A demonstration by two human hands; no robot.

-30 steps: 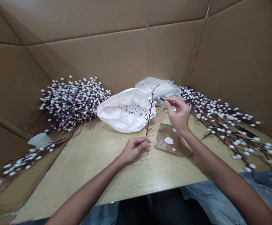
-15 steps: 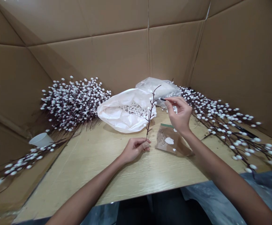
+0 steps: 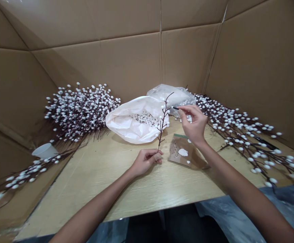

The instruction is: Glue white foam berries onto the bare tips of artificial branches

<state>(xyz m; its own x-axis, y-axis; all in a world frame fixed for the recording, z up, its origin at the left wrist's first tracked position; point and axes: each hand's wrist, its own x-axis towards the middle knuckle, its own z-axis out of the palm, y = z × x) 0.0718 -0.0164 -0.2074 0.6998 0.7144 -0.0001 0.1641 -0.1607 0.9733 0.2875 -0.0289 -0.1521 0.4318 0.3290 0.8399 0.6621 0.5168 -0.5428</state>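
Barely moved: left fingers (image 3: pixel 157 156) pinching berried twig (image 3: pixel 163 118), lower end hidden; right fingers (image 3: pixel 188 108) gripping dark stick (image 3: pixel 175 108), rear covered.

The left hand (image 3: pixel 147 162) hid the bottom of the twig (image 3: pixel 163 118) in its fingers. The right hand (image 3: pixel 194 124) covered the back part of a thin black stick (image 3: pixel 175 108). Its tip was too small to tell if it touched the twig. The right arm (image 3: pixel 230 175) hid some of the brown sheet (image 3: pixel 196 158). The white bag (image 3: pixel 129 131) covered part of the clear bag (image 3: pixel 164 90). Berry branches (image 3: pixel 234 122) partly hid a long black thing (image 3: pixel 267 143), and the right edge cut some off. Both arms and the dark legs (image 3: pixel 145 226) ran off the bottom.
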